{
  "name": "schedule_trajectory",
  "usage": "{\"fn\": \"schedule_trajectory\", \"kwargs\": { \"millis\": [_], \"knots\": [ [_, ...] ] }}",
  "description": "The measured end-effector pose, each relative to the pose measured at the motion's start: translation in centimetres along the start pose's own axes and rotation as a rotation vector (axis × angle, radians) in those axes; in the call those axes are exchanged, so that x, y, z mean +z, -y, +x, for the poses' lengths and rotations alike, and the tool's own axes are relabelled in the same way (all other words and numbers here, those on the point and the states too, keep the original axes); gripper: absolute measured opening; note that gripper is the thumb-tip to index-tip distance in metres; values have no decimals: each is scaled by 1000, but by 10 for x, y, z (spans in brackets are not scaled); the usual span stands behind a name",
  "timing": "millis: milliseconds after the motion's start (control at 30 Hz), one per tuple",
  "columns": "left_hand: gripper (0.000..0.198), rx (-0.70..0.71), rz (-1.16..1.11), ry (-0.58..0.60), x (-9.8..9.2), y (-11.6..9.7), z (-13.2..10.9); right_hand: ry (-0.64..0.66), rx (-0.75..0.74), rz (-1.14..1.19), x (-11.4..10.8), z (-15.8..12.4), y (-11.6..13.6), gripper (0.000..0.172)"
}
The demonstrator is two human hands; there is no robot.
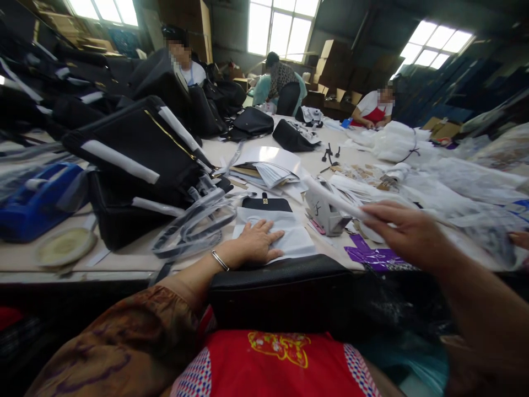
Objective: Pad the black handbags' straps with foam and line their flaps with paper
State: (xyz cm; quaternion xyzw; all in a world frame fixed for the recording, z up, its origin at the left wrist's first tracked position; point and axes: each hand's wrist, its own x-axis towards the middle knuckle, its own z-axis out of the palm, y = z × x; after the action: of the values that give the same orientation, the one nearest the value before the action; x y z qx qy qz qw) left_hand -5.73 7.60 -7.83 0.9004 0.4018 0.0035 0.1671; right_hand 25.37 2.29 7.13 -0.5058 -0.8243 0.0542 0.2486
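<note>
My left hand (260, 241) lies flat with spread fingers on a white sheet (297, 234) at the table's near edge. Just beyond the sheet is a small black flap piece with a gold clasp (273, 204), partly covered by the sheet. My right hand (407, 231) is raised at the right, its fingers closed on the end of a white strip (336, 199), which is blurred. Against the table edge, below my left hand, rests a black bag (281, 275).
Black bags (136, 143) and a blue tape dispenser (41, 198) fill the left. A grey box (324, 212), purple packaging (372, 255) and white wrapping (450, 176) lie to the right. Paper sheets (268, 162) are stacked ahead. Several people are beyond; another hand (519, 239) shows at the right edge.
</note>
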Motion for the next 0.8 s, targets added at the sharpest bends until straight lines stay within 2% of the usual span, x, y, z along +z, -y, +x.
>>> {"fn": "schedule_trajectory", "kwargs": {
  "millis": [67, 133, 167, 233, 300, 400, 567, 667, 800],
  "knots": [
    [75, -5, -14, 9, -3, -1, -2, 165, -76, 99, 55, 30, 9, 25],
    [76, -7, -32, 12, -5, -2, -5, 280, -199, 185, 111, 60, 17, 28],
    [76, -2, -37, 6, -5, -2, -6, 312, -210, 198, 135, 73, 18, 28],
    [74, 16, -31, -29, -5, -2, -7, 384, -168, 189, 173, 91, 16, 27],
    [73, 30, -13, -70, -4, -2, -8, 428, -114, 199, 194, 98, 6, 27],
    [71, 36, 4, -131, -1, -3, -7, 431, -61, 240, 206, 93, -13, 29],
    [67, -10, 54, -247, -2, -11, -8, 344, -17, 193, 211, 80, -28, 28],
    [68, -36, 106, -317, -5, -16, -11, 309, -96, 109, 213, 77, -26, 27],
    [76, -13, 188, -383, -3, -18, -10, 263, -297, -85, 212, 75, -21, 22]
  ]
}}
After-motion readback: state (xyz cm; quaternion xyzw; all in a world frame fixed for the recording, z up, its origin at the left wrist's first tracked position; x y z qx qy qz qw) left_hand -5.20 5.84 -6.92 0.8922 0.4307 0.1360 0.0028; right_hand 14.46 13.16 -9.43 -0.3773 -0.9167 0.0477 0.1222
